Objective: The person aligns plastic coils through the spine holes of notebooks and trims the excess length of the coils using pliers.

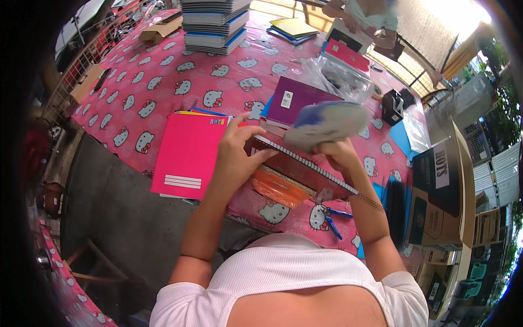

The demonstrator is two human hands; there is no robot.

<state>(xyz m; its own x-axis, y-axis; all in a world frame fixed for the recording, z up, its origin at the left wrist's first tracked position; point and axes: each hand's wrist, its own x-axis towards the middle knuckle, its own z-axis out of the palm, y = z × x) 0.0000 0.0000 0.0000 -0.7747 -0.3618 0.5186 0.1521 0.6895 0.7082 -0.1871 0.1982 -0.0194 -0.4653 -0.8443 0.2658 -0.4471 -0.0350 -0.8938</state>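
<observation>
A dark maroon notebook (302, 173) stands tilted on its long side in front of me. A coil (332, 177) runs through holes along its upper edge, and a loose length sticks out past the right end. My left hand (237, 152) grips the notebook's left end between thumb and fingers. In my right hand (339, 155), raised over the coil edge, is a flat, rounded blue and whitish object (327, 122), too smeared by motion to name. Left of them lies a stack of pink notebooks (188, 147). Just beyond sits a purple notebook (297, 101) on others.
Blue-handled pliers (333, 220) and an orange plastic piece (280, 188) lie near me. A cardboard box (441, 191) stands right. Tall notebook stacks (215, 24), clear plastic (327, 73) and a black holder (391, 106) are farther off. Another person's hands (359, 27) work across the pink patterned table (180, 65).
</observation>
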